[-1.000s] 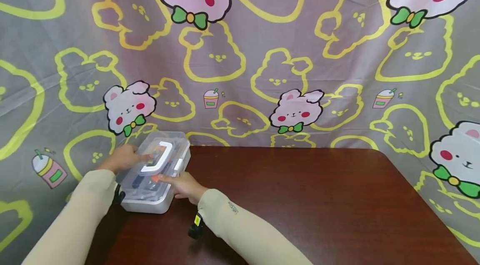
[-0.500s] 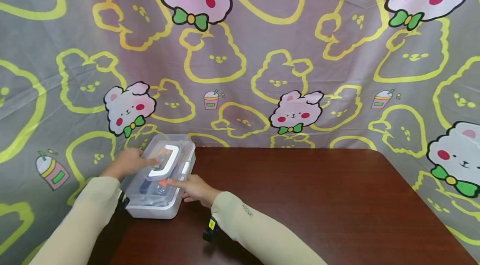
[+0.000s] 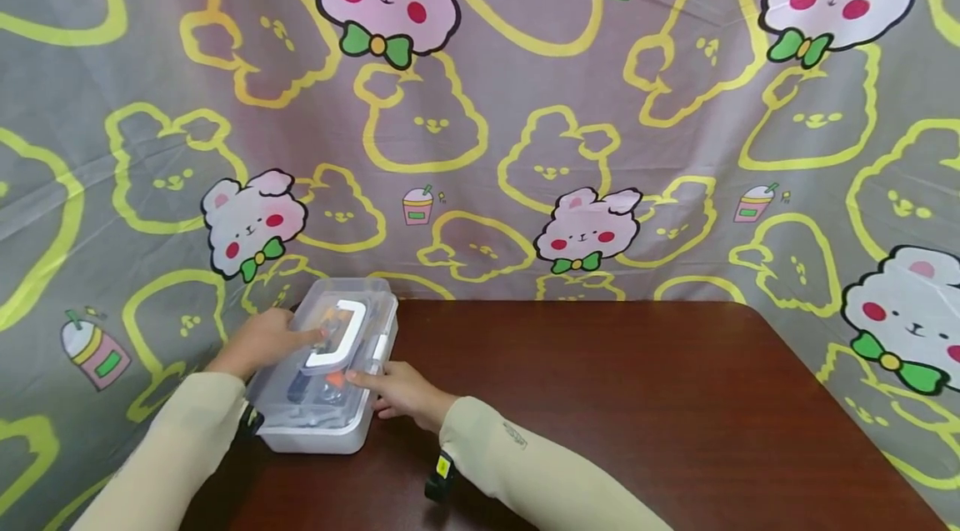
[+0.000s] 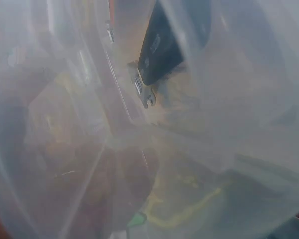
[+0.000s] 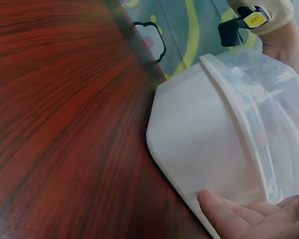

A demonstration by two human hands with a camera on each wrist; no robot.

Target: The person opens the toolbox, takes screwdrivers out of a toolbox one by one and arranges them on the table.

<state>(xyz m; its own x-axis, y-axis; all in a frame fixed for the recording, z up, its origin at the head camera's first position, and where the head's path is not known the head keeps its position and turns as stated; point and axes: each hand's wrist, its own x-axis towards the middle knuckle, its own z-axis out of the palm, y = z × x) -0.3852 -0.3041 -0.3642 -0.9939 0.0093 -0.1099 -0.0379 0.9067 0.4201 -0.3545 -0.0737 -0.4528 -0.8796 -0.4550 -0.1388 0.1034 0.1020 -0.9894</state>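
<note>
At the table's left stands a storage box with a white base and a clear lid, a white handle lying flat on top. My left hand holds its left side, thumb over the lid; the other fingers are hidden. My right hand grips the right side, thumb on the lid and fingertips against the white wall in the right wrist view. Through the lid show orange pieces and dark items. The left wrist view looks through cloudy plastic at a dark piece with a notched metal end.
The dark red-brown wooden table stretches to the right of the box. A grey curtain with cartoon rabbits hangs behind the table and along its left side, close to the box.
Held between both hands, the box has shifted a little to the right and toward me across the table. Both arms have moved with it, their hold looking the same.
</note>
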